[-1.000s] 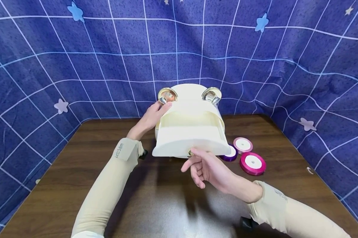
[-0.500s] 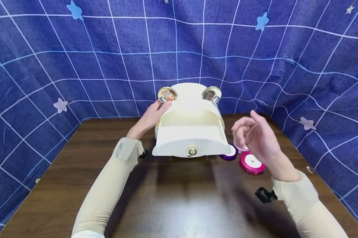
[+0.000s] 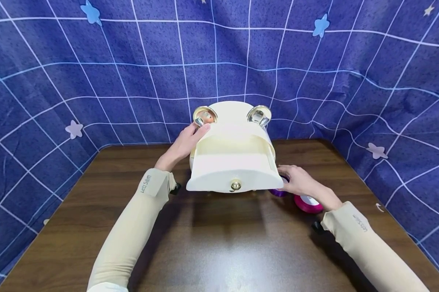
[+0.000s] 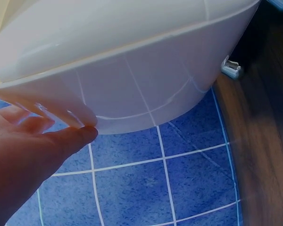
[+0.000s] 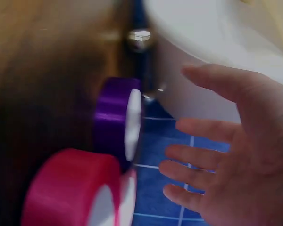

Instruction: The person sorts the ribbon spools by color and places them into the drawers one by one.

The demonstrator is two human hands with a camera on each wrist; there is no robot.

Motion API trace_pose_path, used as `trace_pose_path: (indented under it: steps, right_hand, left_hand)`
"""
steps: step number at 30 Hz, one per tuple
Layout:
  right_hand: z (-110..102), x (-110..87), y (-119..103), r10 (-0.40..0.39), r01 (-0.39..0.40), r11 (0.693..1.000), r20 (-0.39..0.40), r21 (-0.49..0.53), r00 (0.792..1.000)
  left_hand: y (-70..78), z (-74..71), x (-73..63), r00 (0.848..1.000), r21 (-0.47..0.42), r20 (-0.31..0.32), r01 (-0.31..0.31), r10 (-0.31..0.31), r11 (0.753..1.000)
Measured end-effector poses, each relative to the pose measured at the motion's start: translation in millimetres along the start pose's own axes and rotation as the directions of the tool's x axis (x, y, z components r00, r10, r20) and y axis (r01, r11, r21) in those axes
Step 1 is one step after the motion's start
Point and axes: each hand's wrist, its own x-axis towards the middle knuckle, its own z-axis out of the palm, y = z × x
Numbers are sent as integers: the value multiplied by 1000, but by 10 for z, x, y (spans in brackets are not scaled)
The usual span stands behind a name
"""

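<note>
White and glossy, the box (image 3: 230, 111) is standing on the table (image 3: 212, 243), its drawer (image 3: 210, 180) sticking out. The left hand (image 3: 185, 142) is resting against the box's side, fingers relaxed; the right hand (image 3: 300, 181) is hovering, fingers spread apart, near the purple roll (image 5: 111, 122) and the magenta roll (image 5: 68, 188).

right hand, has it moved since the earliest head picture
Yes: the right hand has moved rightward from the drawer knob to near the purple spool.

Head view looks forward-down from above; wrist views close; all share white box (image 3: 232, 130).
</note>
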Motion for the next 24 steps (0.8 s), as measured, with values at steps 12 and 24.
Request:
trace_pose_path:
  steps: [12,24]
  right_hand:
    - [194,3,-9,-23,40,991,133,-129,991]
    - [61,-16,-80,34,-26,993,68,-115,997]
  left_hand:
    - [9,-8,-22,999,-9,9,34,-34,999]
    - [-1,-2,-15,1000,-4,6,22,-22,1000]
